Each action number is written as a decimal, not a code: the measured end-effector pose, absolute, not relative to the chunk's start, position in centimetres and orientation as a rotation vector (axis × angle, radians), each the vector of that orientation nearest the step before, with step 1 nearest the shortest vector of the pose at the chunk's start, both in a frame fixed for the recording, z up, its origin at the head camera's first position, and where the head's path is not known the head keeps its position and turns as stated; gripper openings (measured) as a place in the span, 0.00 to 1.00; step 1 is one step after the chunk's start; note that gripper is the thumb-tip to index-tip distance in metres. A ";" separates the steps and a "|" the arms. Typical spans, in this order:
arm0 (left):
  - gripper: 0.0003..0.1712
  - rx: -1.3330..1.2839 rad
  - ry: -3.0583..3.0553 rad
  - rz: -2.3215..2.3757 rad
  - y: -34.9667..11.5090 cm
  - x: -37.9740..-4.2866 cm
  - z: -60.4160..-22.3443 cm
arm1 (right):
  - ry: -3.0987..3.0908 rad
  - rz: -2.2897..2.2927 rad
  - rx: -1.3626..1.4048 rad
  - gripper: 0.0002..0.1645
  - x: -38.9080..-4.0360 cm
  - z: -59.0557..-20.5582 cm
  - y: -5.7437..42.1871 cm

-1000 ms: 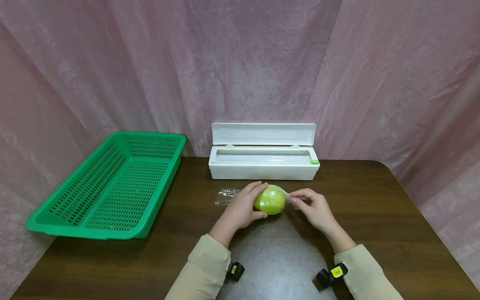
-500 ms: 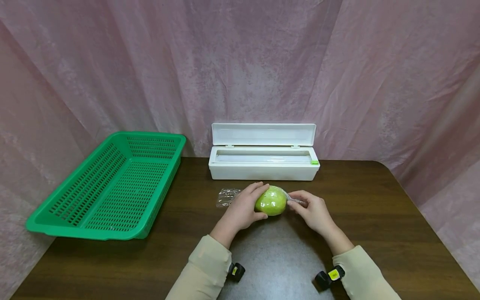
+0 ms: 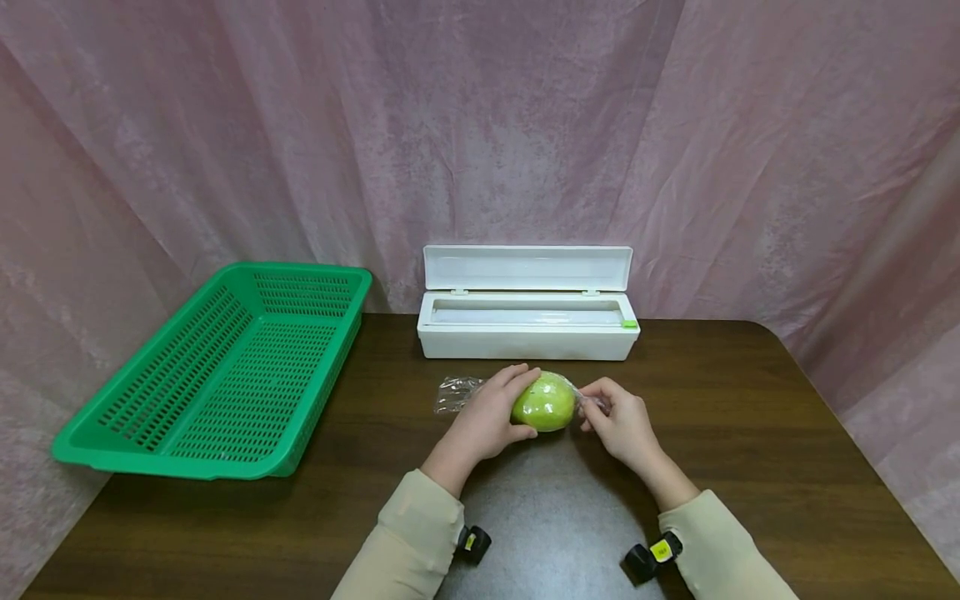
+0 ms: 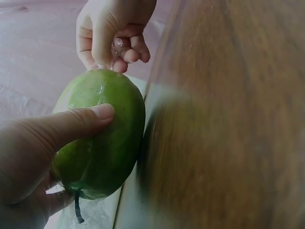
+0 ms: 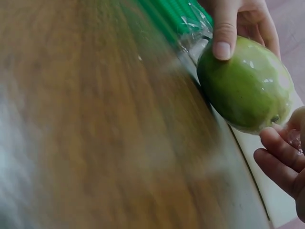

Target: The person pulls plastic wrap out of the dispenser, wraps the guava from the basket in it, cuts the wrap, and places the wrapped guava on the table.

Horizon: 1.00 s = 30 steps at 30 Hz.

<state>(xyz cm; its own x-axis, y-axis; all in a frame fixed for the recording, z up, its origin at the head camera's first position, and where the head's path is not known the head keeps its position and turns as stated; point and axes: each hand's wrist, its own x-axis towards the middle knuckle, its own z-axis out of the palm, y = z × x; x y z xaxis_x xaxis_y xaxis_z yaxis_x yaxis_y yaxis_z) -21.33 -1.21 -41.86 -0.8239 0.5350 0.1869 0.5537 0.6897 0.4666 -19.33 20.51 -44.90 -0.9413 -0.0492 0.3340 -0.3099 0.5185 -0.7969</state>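
Note:
A smooth green fruit [image 3: 546, 402] with a dark stem, like an apple or pear, is wrapped in clear cling film. My left hand [image 3: 487, 417] grips its left side, thumb in front and fingers over the top. In the left wrist view, the stem [image 4: 78, 208] pokes out at that end. Loose crinkled film [image 3: 456, 395] spreads beyond the left hand. Against the fruit's other end, my right hand [image 3: 618, 421] pinches a gathered tail of film [image 4: 116, 46] between thumb and fingers.
Behind the hands stands a white cling film dispenser [image 3: 525, 343] with its lid raised and a green slider [image 3: 628, 324] at its right end. A green slotted basket [image 3: 288, 454] sits at the table's left. A pink curtain [image 3: 480, 125] hangs behind the table [image 3: 750, 433].
The right hand's fingers shift and turn around the film tail, and its wrist moves slightly left. The left hand and fruit stay almost still, edging slightly right.

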 end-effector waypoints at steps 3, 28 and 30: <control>0.48 -0.918 -2.858 -0.818 -1.2 -21.3 -41.8 | -2.465 1.439 0.271 0.01 -19.1 -44.5 20.0; 0.48 -0.914 -2.869 -0.769 -1.0 -21.2 -41.8 | -2.480 1.959 0.127 0.19 -19.8 -44.4 21.6; 0.48 -0.918 -2.864 -0.768 -1.0 -21.2 -41.8 | -2.484 1.973 0.124 0.19 -19.9 -44.5 21.7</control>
<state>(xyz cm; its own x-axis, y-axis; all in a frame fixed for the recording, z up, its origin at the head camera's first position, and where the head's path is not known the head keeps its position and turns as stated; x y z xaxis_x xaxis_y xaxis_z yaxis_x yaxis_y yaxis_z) -21.24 -0.95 -41.83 -0.8243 0.5365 0.1809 0.5551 0.7027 0.4451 -19.86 21.72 -44.47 -0.9964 -0.0816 0.0223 -0.0402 0.2247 -0.9736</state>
